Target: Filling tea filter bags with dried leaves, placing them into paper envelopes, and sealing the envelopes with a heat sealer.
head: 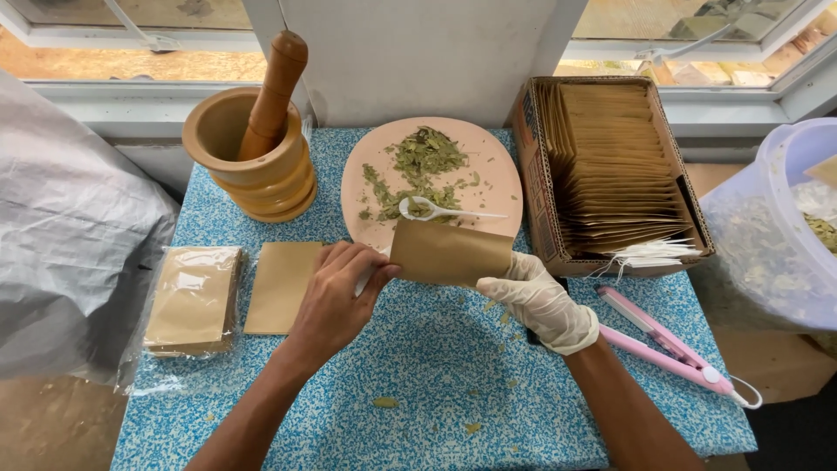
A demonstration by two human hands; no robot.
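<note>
A small brown paper pouch (450, 253) is held just above the blue speckled surface (436, 366), in front of the pink plate. The bare left hand (336, 296) pinches the pouch's left end, its fingers (370, 269) curled and pressed together on the paper. The right hand (540, 301), in a white glove, grips the pouch's lower right corner between closed fingers (499, 283).

Just behind the pouch lies a round pink plate (488, 166) strewn with dried green leaves (418, 170); a white plastic spoon (440, 210) rests on its near side, bowl to the left. Left of the plate stands a wooden mortar (257, 170) with a wooden pestle (272, 92) leaning in it. On the surface left of the left hand lies a flat brown pouch (279, 286), and beside that a clear bag of more brown pouches (193, 299). To the right, a cardboard box (534, 183) holds a dense row of upright brown pouches (610, 166), with white tags (649, 253) at its near end. A pink handheld sealing tool (667, 342) lies near the right hand. At the far right stands a clear plastic tub (780, 227) with leaves inside. Bits of leaf (384, 402) are scattered on the surface.
</note>
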